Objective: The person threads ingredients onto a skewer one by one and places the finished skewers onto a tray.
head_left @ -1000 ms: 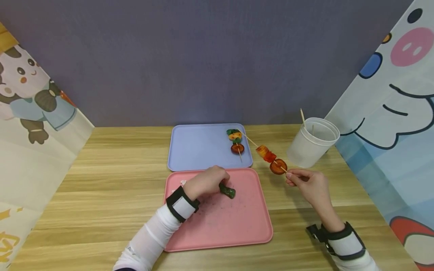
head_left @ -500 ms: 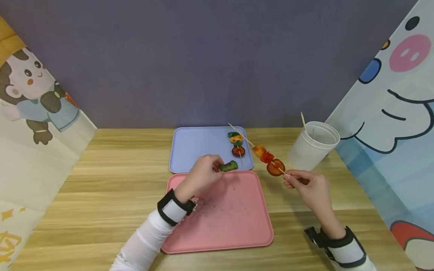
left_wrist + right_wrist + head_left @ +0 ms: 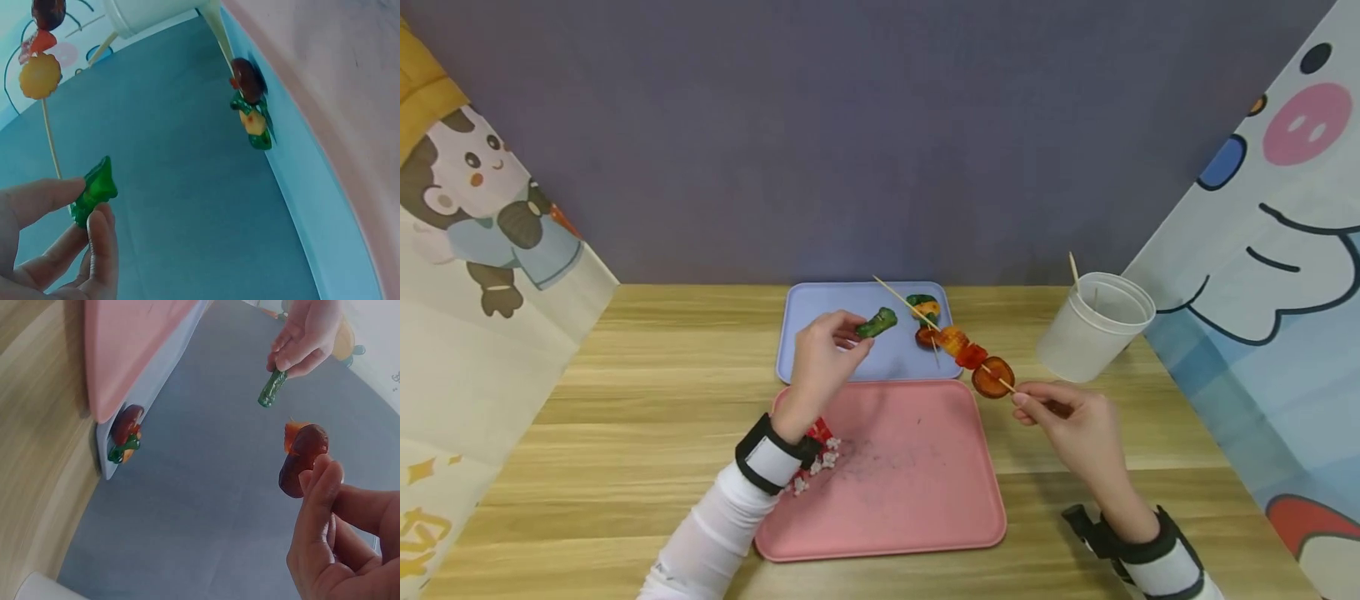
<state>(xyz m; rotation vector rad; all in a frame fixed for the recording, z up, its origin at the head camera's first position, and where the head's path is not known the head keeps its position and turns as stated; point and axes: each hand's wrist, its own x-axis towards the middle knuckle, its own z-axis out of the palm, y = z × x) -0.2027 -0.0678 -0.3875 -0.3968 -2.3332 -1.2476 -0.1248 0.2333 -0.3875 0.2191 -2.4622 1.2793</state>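
My left hand (image 3: 822,362) pinches a green pepper-like piece (image 3: 877,322) between thumb and fingers, above the blue tray (image 3: 805,304). In the left wrist view the green piece (image 3: 97,190) looks glossy, its wider end pointing away from the fingertips. My right hand (image 3: 1078,425) pinches the near end of a wooden skewer (image 3: 897,293). A round brown mushroom-like piece (image 3: 992,377), a red piece (image 3: 972,356) and a yellow-orange piece (image 3: 952,339) are threaded on it. The skewer's bare tip points up and left, close to the green piece; whether they touch I cannot tell.
A loaded skewer (image 3: 927,309) with green, yellow and brown pieces lies on the blue tray. The pink tray (image 3: 917,508) is in front, with a red-and-white patch (image 3: 823,446) partly behind my left wrist. A white bucket (image 3: 1078,342) holding sticks (image 3: 1073,268) stands at right.
My left hand has lifted the green piece off the pink tray and carried it up and away. My right hand has moved the skewer slightly left, its tip nearing the piece.
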